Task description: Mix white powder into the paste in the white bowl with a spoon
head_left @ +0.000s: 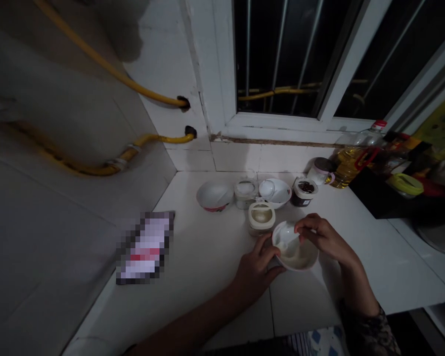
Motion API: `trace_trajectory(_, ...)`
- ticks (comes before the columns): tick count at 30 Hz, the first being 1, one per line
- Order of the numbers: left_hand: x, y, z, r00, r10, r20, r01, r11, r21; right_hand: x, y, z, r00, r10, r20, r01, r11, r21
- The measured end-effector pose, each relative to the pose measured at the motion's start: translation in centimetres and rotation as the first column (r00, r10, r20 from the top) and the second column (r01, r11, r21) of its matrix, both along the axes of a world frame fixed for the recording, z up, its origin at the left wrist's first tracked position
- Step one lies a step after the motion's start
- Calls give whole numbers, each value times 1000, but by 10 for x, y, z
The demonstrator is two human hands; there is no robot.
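A small white bowl (300,259) with a pale mixture inside sits on the white counter (207,257) in front of me. My left hand (255,269) grips its left rim with thumb and fingers. My right hand (324,237) is pinched over the bowl on a white spoon (287,240) that dips into it. Just behind the bowl stands an open jar (261,217) with pale contents.
Along the back stand a white bowl (215,195), a lidded jar (244,192), another white bowl (275,192), a dark jar (304,191), a cup (321,171) and an oil bottle (350,160). A blurred packet (145,247) lies left. Yellow hoses (107,168) run along the wall.
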State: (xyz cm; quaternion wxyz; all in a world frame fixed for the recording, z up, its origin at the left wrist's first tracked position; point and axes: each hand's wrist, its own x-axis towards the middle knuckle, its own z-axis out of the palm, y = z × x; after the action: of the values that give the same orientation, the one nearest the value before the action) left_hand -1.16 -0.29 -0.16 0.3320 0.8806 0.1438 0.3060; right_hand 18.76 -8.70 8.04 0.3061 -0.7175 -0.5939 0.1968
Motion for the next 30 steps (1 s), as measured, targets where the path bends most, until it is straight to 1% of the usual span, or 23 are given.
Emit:
trace_trajectory(3,0,0,0,1000,-7,-4,7,1000,-11,7,-2,1,996,-72,55,71,997,20)
trace_trajectory(6,0,0,0,1000,-7,-1,7,1000,-9,5,0,0,997,-54,56,54,999,-4)
trace_trajectory(8,-1,0,0,1000,-10,-3,10,1000,-4,0,3,-3,1000,-16,-18,16,1000,-3)
trace_trajectory(10,-1,0,1,1000,-11,-6,11,1000,3,-2,5,-5,989,-9,-148,7,1000,-9)
trace_trajectory(12,-1,0,1,1000,-8,-10,8,1000,8,-1,7,-6,952,-55,-300,46,998,-39)
trace_trajectory(14,-1,0,2,1000,-5,-14,5,1000,5,3,7,-4,900,-119,-418,103,993,-61)
trace_trajectory(17,-1,0,1,1000,-3,-26,3,1000,-7,8,7,0,854,-177,-489,177,983,-46)
trace_trajectory(21,-1,0,0,999,-8,-32,7,1000,-14,10,9,0,831,-222,-511,220,973,-65)
trace_trajectory(26,0,0,0,999,-8,-37,7,1000,-25,13,11,-3,818,-206,-537,199,977,-72)
trace_trajectory(28,0,0,0,999,-7,-44,6,1000,-20,13,10,-3,840,-201,-504,193,979,-69)
trace_trajectory(30,0,0,1,999,-4,-41,3,1000,-10,11,9,-3,907,-183,-380,184,982,-34)
